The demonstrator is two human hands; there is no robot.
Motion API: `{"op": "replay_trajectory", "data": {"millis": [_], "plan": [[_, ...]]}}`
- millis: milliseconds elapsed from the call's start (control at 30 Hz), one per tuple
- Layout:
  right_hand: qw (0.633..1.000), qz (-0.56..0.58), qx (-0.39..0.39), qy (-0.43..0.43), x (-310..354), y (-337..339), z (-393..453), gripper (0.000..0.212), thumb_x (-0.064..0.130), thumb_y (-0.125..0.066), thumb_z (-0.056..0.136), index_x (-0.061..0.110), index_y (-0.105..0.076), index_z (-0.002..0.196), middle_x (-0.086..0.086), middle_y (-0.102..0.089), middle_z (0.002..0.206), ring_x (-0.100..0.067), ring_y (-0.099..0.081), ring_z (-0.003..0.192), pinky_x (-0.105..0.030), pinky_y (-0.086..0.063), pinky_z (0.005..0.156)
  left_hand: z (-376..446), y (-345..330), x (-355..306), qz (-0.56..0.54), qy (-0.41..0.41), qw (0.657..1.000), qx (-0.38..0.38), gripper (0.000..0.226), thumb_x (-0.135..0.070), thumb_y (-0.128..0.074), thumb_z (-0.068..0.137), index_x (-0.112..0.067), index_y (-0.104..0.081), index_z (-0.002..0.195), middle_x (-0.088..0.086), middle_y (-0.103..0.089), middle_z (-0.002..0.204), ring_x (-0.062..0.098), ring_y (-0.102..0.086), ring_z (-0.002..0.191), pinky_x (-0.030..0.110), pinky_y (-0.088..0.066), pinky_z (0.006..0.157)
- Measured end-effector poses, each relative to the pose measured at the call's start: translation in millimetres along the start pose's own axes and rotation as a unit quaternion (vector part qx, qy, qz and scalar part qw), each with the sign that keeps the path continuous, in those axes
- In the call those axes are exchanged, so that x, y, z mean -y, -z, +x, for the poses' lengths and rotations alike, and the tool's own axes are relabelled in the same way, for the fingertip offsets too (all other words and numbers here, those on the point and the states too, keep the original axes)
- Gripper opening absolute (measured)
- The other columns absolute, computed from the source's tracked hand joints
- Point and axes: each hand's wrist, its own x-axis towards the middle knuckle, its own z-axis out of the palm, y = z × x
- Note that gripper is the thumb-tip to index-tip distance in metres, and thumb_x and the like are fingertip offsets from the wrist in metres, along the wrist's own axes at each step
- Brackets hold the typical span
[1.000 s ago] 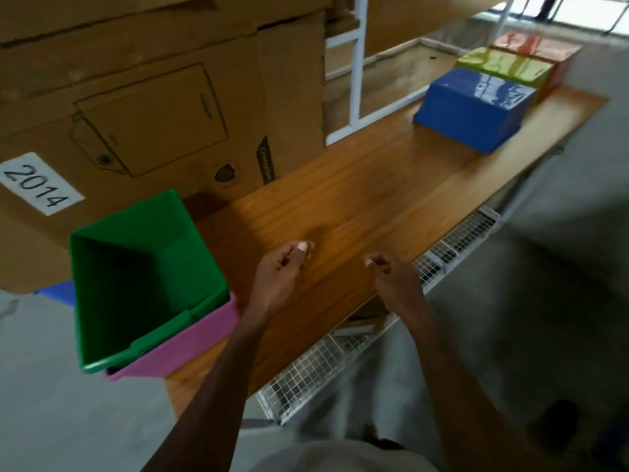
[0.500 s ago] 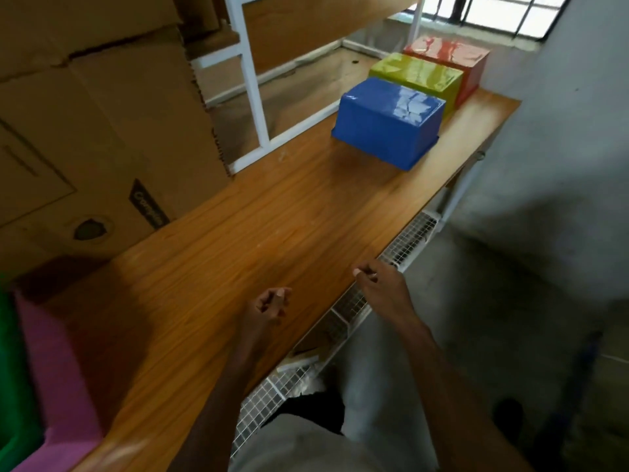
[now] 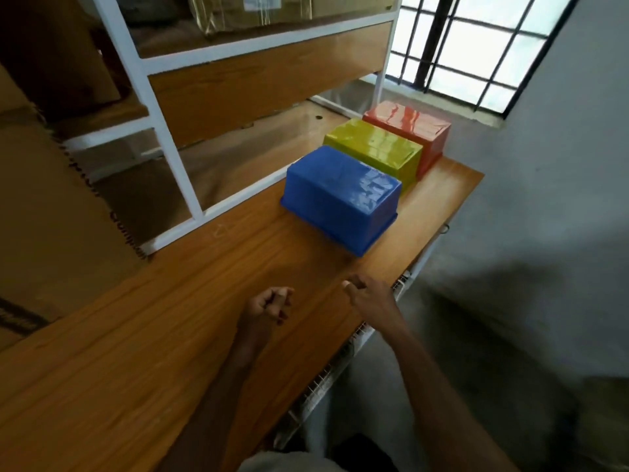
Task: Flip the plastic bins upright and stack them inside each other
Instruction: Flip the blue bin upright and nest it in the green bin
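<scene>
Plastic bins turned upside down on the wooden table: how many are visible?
3, in one row: blue bin nearest the camera, yellow-green bin behind it, red bin farthest, by the window. More may lie outside the view.

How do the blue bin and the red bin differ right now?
Position: the blue bin sits at the near end of the row, the red bin at the far end by the window. View: the blue bin shows whole; the red bin is partly hidden behind the yellow-green bin. Both lie upside down on the table.
</scene>
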Motion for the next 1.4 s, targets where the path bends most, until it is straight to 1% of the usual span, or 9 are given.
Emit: {"op": "replay_trajectory", "data": {"millis": [300, 433, 533, 700, 933, 1067, 1167, 1267, 1400], "plan": [[0.999, 0.024, -0.028, 0.039, -13, 74, 143, 0.033, 0.032, -0.061, 0.104, 0.023, -0.065, 0.135, 0.004, -0.067, 0.123, -0.011, -0.062, 0.109, -0.011, -0.042, 0.069, 95, -78, -61, -0.008, -0.001, 0.996, -0.088, 0.025, -0.029, -0.051, 0.106, -0.025, -0.068, 0.124, -0.003, -0.071, 0.108, 0.012, -0.066, 0.093, 0.025, -0.052, 0.073], [0.994, 0.079, -0.048, 0.056, -16, 113, 201, 0.023, 0.029, -0.059, 0.104, 0.022, -0.071, 0.124, 0.003, -0.068, 0.121, -0.014, -0.063, 0.113, -0.024, -0.053, 0.079, 126, -118, -88, 0.013, 0.003, 0.993, -0.121, 0.025, -0.032, -0.05, 0.106, -0.029, -0.067, 0.125, -0.006, -0.07, 0.106, 0.014, -0.066, 0.089, 0.034, -0.056, 0.079], [0.99, 0.105, -0.075, 0.063, -18, 139, 236, 0.024, 0.027, -0.056, 0.106, 0.019, -0.069, 0.125, 0.004, -0.064, 0.118, -0.014, -0.06, 0.113, -0.034, -0.056, 0.088, 147, -147, -99, 0.019, -0.004, 0.994, -0.111, 0.024, -0.033, -0.053, 0.105, -0.029, -0.066, 0.125, -0.01, -0.066, 0.102, 0.011, -0.064, 0.089, 0.026, -0.05, 0.074], [0.986, 0.114, -0.121, 0.018, -39, 162, 282, 0.029, 0.033, -0.054, 0.106, 0.018, -0.063, 0.13, -0.006, -0.062, 0.127, -0.022, -0.061, 0.114, -0.047, -0.059, 0.094, 183, -184, -109, 0.041, 0.015, 0.987, -0.156, 0.03, -0.037, -0.058, 0.102, -0.029, -0.061, 0.13, -0.007, -0.064, 0.118, 0.014, -0.062, 0.109, 0.032, -0.054, 0.087], [0.995, 0.101, 0.017, -0.017, -57, 159, 296, 0.057, 0.046, -0.035, 0.111, 0.018, -0.037, 0.16, -0.013, -0.039, 0.16, -0.033, -0.039, 0.147, -0.054, -0.037, 0.119, 212, -205, -108, 0.05, 0.078, 0.983, -0.161, 0.071, -0.053, -0.063, 0.095, -0.022, -0.035, 0.153, 0.004, -0.052, 0.15, 0.023, -0.057, 0.129, 0.044, -0.054, 0.1], [0.991, 0.132, -0.004, -0.017, -54, 156, 289, 0.055, 0.045, -0.036, 0.111, 0.018, -0.039, 0.159, -0.011, -0.045, 0.158, -0.031, -0.042, 0.144, -0.047, -0.04, 0.115, 215, -208, -108, 0.031, 0.083, 0.986, -0.142, 0.082, -0.055, -0.065, 0.093, -0.023, -0.024, 0.157, 0.004, -0.048, 0.154, 0.025, -0.054, 0.134, 0.051, -0.052, 0.104], [0.99, 0.138, -0.031, -0.006, -49, 154, 286, 0.054, 0.05, -0.033, 0.11, 0.02, -0.047, 0.153, -0.012, -0.051, 0.149, -0.031, -0.048, 0.137, -0.052, -0.043, 0.113, 208, -206, -104, 0.009, 0.069, 0.984, -0.161, 0.08, -0.052, -0.068, 0.092, -0.026, -0.026, 0.155, 0.002, -0.048, 0.153, 0.024, -0.054, 0.133, 0.052, -0.055, 0.102], [0.987, 0.151, -0.058, 0.004, -42, 150, 281, 0.058, 0.061, -0.03, 0.105, 0.021, -0.062, 0.132, -0.01, -0.061, 0.129, -0.029, -0.057, 0.119, -0.057, -0.05, 0.103, 200, -194, -95, -0.026, 0.071, 0.984, -0.162, 0.075, -0.045, -0.067, 0.095, -0.03, -0.025, 0.155, 0.002, -0.049, 0.151, 0.026, -0.058, 0.129, 0.052, -0.058, 0.097], [0.986, 0.146, -0.071, 0.025, -26, 155, 278, 0.049, 0.048, -0.039, 0.109, 0.017, -0.076, 0.099, -0.005, -0.072, 0.104, -0.023, -0.065, 0.098, -0.04, -0.052, 0.079, 184, -163, -80, -0.112, 0.084, 0.98, -0.14, 0.067, -0.031, -0.062, 0.101, -0.03, -0.025, 0.157, 0.007, -0.052, 0.147, 0.024, -0.067, 0.115, 0.043, -0.064, 0.084]]}}
